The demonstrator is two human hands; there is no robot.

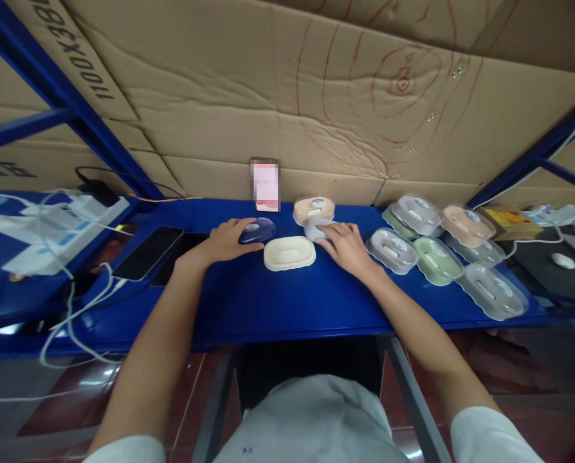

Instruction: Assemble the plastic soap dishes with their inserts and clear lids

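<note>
My left hand (227, 241) is closed round the near end of a clear plastic lid (259, 230) with a round label, low over the blue table. Thumb and fingers lie on its two sides. My right hand (345, 244) grips a pale grey oval piece (316, 227), partly hidden under the fingers; its exact kind does not show. Between the hands a cream oval dish (289, 253), like a soap dish base, lies on the table. Just behind the grey piece sits a peach soap box (313, 209) with a clear labelled lid.
Several lidded soap boxes in grey, green (437, 260) and peach stand at the right, some stacked. A phone (266, 185) leans upright against the cardboard wall (210, 96). Another phone (148, 253), white cables and a power strip (70, 231) lie at the left. A mouse (563, 260) is far right.
</note>
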